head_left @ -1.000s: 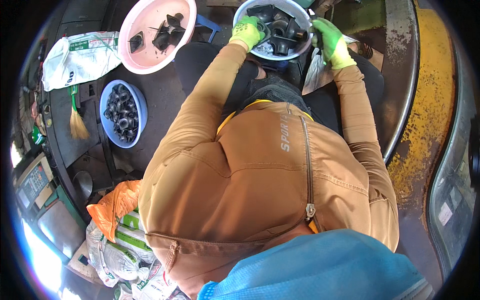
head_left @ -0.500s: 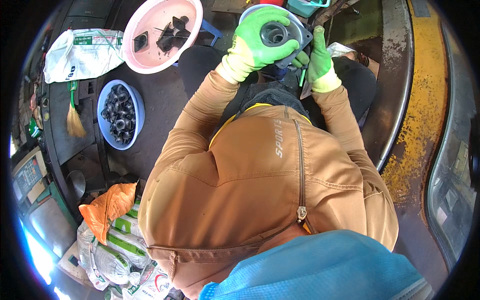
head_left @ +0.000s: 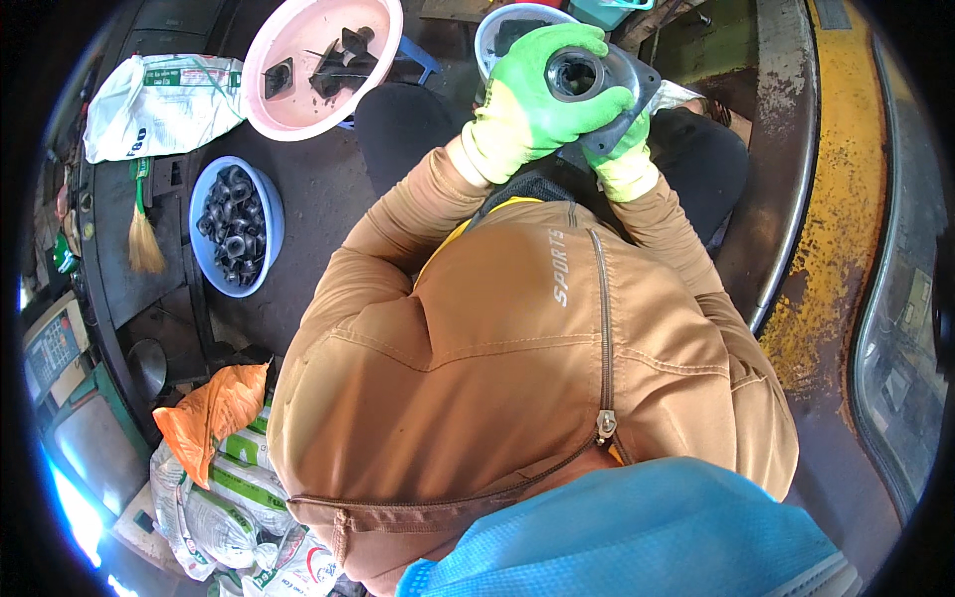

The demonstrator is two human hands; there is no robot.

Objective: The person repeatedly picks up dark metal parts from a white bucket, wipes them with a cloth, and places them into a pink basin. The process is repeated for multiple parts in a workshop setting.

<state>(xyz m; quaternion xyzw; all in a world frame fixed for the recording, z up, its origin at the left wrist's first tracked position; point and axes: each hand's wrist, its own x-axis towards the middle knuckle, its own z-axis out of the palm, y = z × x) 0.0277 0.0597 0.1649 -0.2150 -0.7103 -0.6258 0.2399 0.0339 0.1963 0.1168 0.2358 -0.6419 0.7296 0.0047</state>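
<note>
In the head view, much is hidden. The person's tan jacket (head_left: 517, 378) and a blue cap brim (head_left: 637, 537) fill the lower middle of the picture, covering the lap and whatever lies below the hands. The right hand (head_left: 625, 164) is mostly screened by the part it holds; only a strip of its green glove shows under the part's lower edge, so the spread of its fingers cannot be told. The white basin (head_left: 494, 30) behind the hands is largely blocked by the left glove and cut off at the top edge.

Both forearms rise from the jacket toward the top of the picture, elbows bent, wrists close together. The left hand (head_left: 532, 95), in a green and yellow glove, has its fingers curled together over the grey flanged part (head_left: 597, 85), clamped on it from the left and top.

The part sits between the two hands, its round dark opening facing the camera, with left fingertips (head_left: 572, 42) wrapped above the opening and the thumb below it.

To the left lie a pink basin (head_left: 298, 109) with a few black pieces, a blue bowl (head_left: 204, 234) full of black rings, and a small broom (head_left: 144, 234).
</note>
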